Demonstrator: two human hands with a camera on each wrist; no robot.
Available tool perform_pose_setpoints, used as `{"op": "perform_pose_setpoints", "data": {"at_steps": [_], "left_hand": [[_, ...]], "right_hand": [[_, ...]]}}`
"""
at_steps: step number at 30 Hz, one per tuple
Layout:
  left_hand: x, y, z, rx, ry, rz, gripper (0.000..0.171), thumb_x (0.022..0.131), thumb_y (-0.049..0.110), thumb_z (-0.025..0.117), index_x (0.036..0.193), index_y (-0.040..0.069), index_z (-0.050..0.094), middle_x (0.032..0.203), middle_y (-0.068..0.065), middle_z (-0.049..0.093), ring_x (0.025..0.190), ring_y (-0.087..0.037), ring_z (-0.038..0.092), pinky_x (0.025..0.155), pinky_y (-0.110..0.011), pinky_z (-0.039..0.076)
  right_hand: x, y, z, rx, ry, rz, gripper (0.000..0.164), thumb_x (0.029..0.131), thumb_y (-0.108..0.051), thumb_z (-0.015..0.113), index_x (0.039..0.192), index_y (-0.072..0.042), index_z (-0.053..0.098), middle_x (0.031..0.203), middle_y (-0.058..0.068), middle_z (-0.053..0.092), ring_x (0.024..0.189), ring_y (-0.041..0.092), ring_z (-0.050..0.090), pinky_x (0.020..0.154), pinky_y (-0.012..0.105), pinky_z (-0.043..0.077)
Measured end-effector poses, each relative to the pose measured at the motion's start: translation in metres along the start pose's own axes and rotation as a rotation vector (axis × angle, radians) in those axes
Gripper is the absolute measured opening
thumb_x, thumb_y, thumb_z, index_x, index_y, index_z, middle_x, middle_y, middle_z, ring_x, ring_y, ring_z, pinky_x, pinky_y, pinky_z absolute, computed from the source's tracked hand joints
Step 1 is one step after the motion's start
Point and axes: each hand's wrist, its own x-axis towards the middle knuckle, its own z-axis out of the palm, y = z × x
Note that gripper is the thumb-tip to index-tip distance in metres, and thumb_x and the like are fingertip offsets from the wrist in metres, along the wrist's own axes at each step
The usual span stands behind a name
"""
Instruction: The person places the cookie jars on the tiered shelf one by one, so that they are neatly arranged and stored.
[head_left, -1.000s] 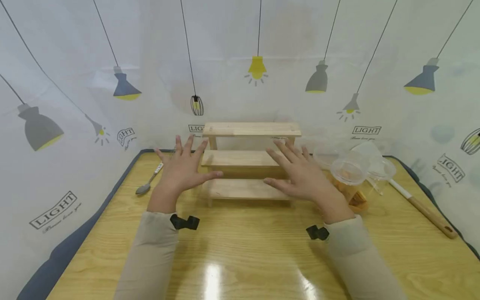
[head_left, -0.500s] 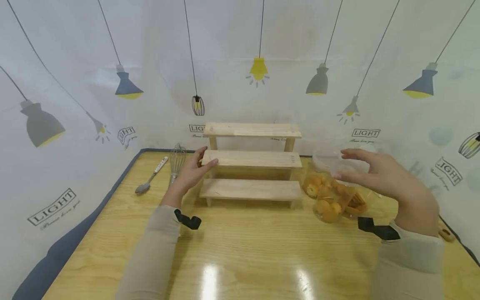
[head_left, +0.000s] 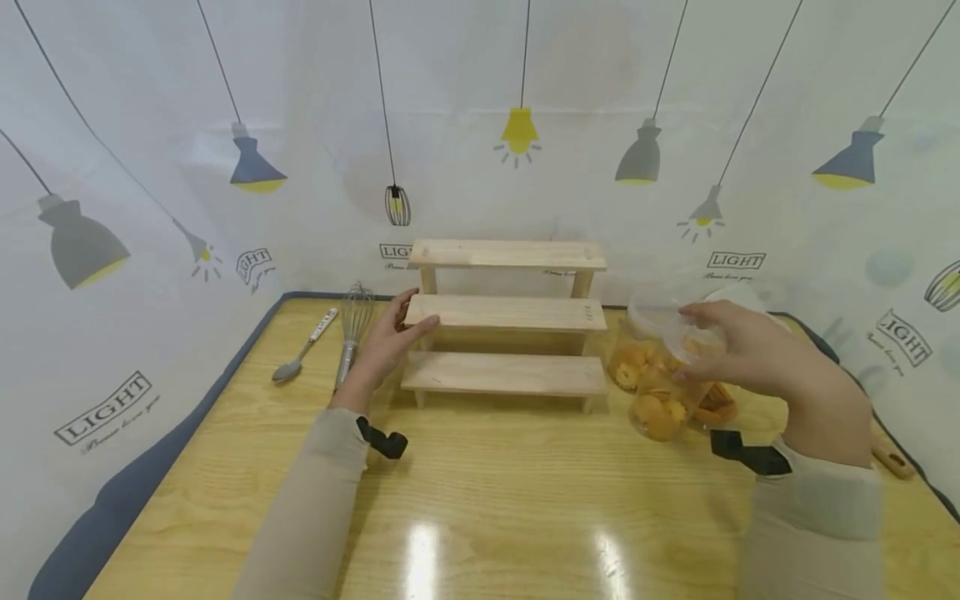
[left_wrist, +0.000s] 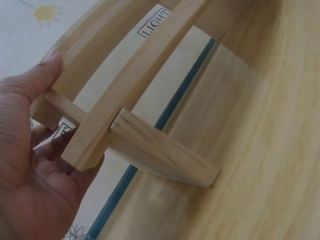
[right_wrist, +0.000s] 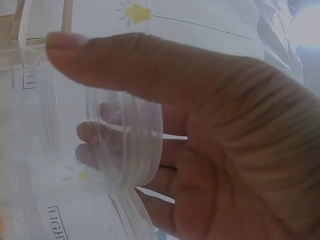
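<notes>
A three-tier wooden stand (head_left: 506,312) stands at the back middle of the table. My left hand (head_left: 392,340) grips the left end of its middle tier, thumb on top; in the left wrist view the fingers curl behind the board (left_wrist: 132,85). On the right, my right hand (head_left: 757,354) reaches around the lid of a clear plastic jar (head_left: 660,415) holding orange-yellow baked pieces. In the right wrist view the fingers lie behind the clear lid (right_wrist: 142,145) and the thumb in front; how firmly they press cannot be seen.
Other clear jars (head_left: 626,367) of similar pieces stand beside it. A whisk (head_left: 351,333) and a spoon (head_left: 303,348) lie left of the stand. At the far right lies a wooden-handled tool (head_left: 892,461), partly hidden by my right arm. A lamp-printed cloth backs the table.
Both hands were spread over the stand. My left hand has taken hold of the middle tier's left end. My right hand has moved right and closed in around the jar's lid.
</notes>
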Motion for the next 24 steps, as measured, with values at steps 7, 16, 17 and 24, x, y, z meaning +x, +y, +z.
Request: {"op": "perform_pose_setpoints", "data": {"at_steps": [7, 16, 17, 24], "left_hand": [[-0.002, 0.0, 0.002, -0.007, 0.019, 0.02, 0.092, 0.081, 0.07, 0.07, 0.157, 0.043, 0.026, 0.166, -0.005, 0.02, 0.144, -0.034, 0.036, 0.113, -0.053, 0.035], [0.001, -0.008, 0.002, -0.077, 0.045, 0.068, 0.081, 0.088, 0.055, 0.073, 0.156, 0.041, 0.031, 0.163, -0.009, 0.027, 0.134, -0.033, 0.047, 0.106, -0.054, 0.043], [0.001, -0.008, 0.003, -0.087, 0.045, 0.072, 0.081, 0.088, 0.054, 0.074, 0.156, 0.04, 0.031, 0.162, -0.01, 0.029, 0.133, -0.033, 0.048, 0.105, -0.054, 0.044], [0.001, -0.01, 0.007, -0.105, 0.069, 0.086, 0.083, 0.085, 0.057, 0.076, 0.155, 0.041, 0.034, 0.154, -0.012, 0.043, 0.12, -0.029, 0.057, 0.098, -0.051, 0.049]], "right_hand": [[-0.002, -0.001, -0.004, 0.008, 0.077, -0.017, 0.086, 0.088, -0.042, 0.079, 0.154, -0.007, 0.036, 0.143, 0.024, 0.049, 0.126, 0.047, 0.049, 0.094, 0.065, 0.043], [-0.002, -0.012, -0.006, 0.059, 0.395, -0.155, 0.08, 0.076, -0.03, 0.091, 0.145, -0.016, 0.053, 0.135, 0.007, 0.059, 0.113, 0.022, 0.059, 0.086, 0.019, 0.043], [-0.002, -0.013, -0.006, 0.062, 0.445, -0.196, 0.08, 0.074, -0.025, 0.093, 0.144, -0.017, 0.054, 0.134, 0.005, 0.06, 0.112, 0.016, 0.059, 0.084, 0.013, 0.041], [0.02, -0.036, -0.002, 0.039, 0.805, -0.461, 0.084, 0.055, -0.007, 0.097, 0.133, -0.008, 0.065, 0.117, 0.011, 0.069, 0.099, 0.008, 0.06, 0.075, 0.013, 0.038]]}}
